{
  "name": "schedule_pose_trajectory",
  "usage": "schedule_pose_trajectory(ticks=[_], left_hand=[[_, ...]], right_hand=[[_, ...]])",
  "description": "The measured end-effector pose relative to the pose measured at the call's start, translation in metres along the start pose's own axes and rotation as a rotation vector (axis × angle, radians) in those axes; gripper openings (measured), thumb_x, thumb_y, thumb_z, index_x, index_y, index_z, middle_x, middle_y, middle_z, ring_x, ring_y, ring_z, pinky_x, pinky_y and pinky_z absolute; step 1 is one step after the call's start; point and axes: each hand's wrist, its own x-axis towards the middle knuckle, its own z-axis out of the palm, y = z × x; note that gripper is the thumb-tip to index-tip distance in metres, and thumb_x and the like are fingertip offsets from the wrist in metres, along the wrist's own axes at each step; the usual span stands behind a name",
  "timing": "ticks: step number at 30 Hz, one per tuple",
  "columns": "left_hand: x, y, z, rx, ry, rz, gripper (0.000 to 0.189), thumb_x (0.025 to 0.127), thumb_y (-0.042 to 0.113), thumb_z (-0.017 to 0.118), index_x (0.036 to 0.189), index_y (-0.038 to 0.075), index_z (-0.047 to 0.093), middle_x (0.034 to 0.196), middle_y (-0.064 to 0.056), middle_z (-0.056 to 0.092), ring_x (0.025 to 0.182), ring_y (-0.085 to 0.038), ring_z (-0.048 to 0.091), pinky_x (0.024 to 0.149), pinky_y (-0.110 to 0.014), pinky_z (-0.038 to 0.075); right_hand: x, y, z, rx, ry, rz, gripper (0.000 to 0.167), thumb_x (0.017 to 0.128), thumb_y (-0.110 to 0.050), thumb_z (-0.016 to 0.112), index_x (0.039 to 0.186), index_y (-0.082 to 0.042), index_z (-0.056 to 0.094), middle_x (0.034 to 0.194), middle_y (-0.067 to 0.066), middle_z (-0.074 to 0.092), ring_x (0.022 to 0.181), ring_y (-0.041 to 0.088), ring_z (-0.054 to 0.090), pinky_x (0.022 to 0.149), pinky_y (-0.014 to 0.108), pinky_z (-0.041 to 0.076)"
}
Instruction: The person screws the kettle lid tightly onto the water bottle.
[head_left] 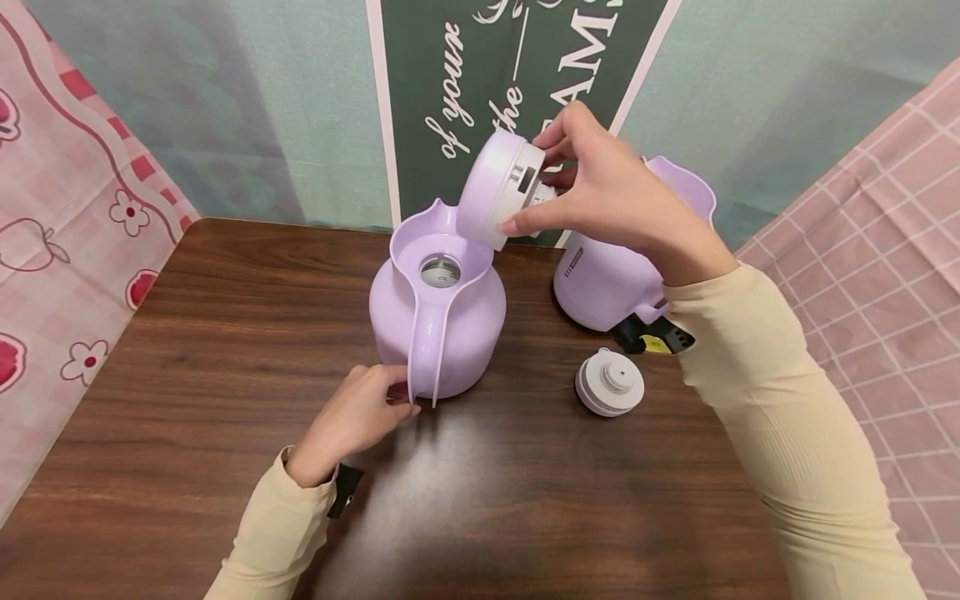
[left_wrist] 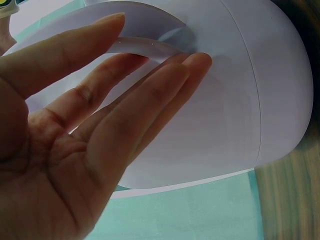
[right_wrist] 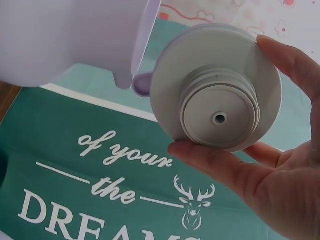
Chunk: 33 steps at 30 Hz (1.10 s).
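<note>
A lilac jug point(head_left: 468, 333) stands upright on the table, its round mouth uncovered inside a spouted collar. My left hand point(head_left: 360, 412) is at the lower end of its handle point(head_left: 429, 342); in the left wrist view the fingers point(left_wrist: 145, 110) are nearly straight, with the tips at the handle. My right hand point(head_left: 600, 179) holds a lilac-and-white jug lid point(head_left: 498, 187) tilted on its side above the jug's right rim. In the right wrist view, the lid's white threaded underside point(right_wrist: 220, 117) shows, with thumb and fingers at its edge.
A second lilac jug point(head_left: 600, 283) stands to the right, partly hidden by my right arm. In front of it, another white lid point(head_left: 610, 383) lies threaded side up on the brown wooden table point(head_left: 225, 375). A green lettered panel point(head_left: 420, 100) hangs behind; patterned cloths flank both sides.
</note>
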Motion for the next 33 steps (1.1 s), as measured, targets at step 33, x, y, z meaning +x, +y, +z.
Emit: schedule_pose_trajectory(ticks=[33], left_hand=[[0.0, 0.001, 0.0, -0.001, -0.006, -0.002, 0.013, 0.071, 0.004, 0.072, 0.072, 0.01, 0.061, 0.064, 0.006, 0.058, 0.062, -0.009, 0.053, 0.06, -0.03, 0.044]], right_hand=[[0.011, 0.001, 0.038, 0.25, -0.008, -0.206, 0.062, 0.063, 0.0, 0.079, 0.106, -0.004, 0.034, 0.11, 0.01, 0.056, 0.098, 0.017, 0.061, 0.081, 0.029, 0.047]])
